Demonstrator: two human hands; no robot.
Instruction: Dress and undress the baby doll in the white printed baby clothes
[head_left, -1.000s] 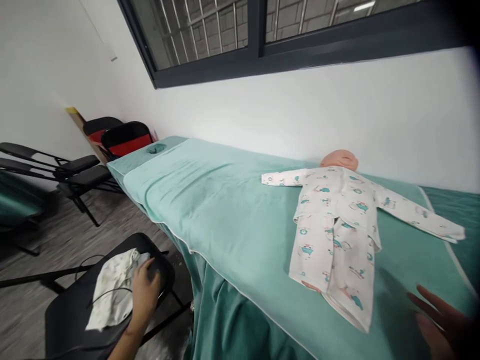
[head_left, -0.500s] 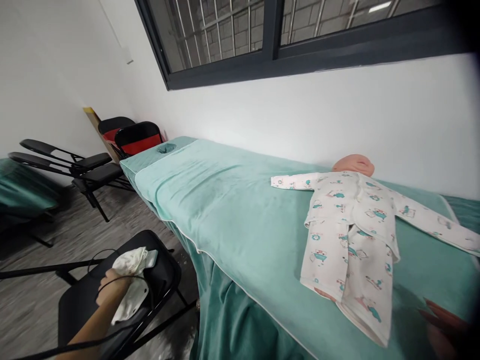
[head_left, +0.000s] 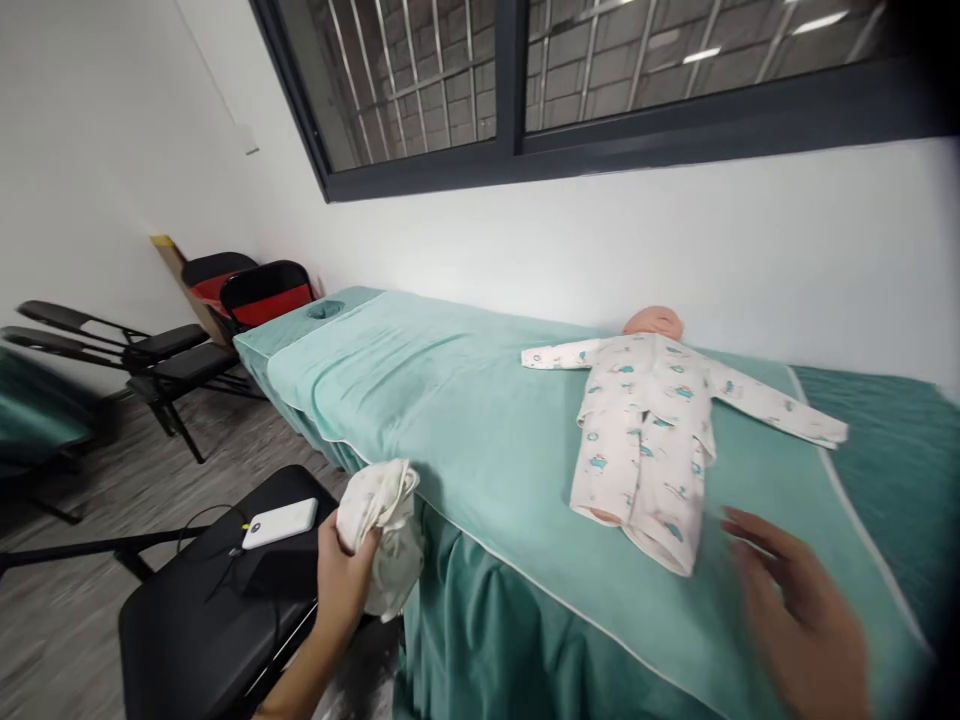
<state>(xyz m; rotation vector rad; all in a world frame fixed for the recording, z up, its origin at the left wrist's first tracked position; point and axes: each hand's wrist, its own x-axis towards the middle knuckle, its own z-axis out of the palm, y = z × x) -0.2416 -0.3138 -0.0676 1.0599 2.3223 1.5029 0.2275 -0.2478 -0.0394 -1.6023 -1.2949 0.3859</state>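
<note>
My left hand (head_left: 346, 575) grips a crumpled bundle of white cloth (head_left: 397, 550) with a faint print, held up between the black chair and the bed's near edge. My right hand (head_left: 806, 620), somewhat blurred, is over the bed at the lower right with its fingers stretched out and nothing in them. On the bed lies a baby doll, its head (head_left: 654, 321) against the wall side. The doll wears a white printed baby outfit (head_left: 649, 400) with both long sleeves spread sideways. My right hand is just right of the outfit's lower edge, apart from it.
The massage bed (head_left: 465, 400) has a green cover and a face hole at its far end. Near it stands a black folding chair (head_left: 195, 610) bearing a white phone (head_left: 280, 523) with a cable. More folding chairs (head_left: 176, 360) stand at the left, and a barred window (head_left: 420, 80) is above.
My left hand has lifted the white cloth off the chair and moved right, uncovering the phone. My right hand has come further into view beside the doll. The camera view has shifted.
</note>
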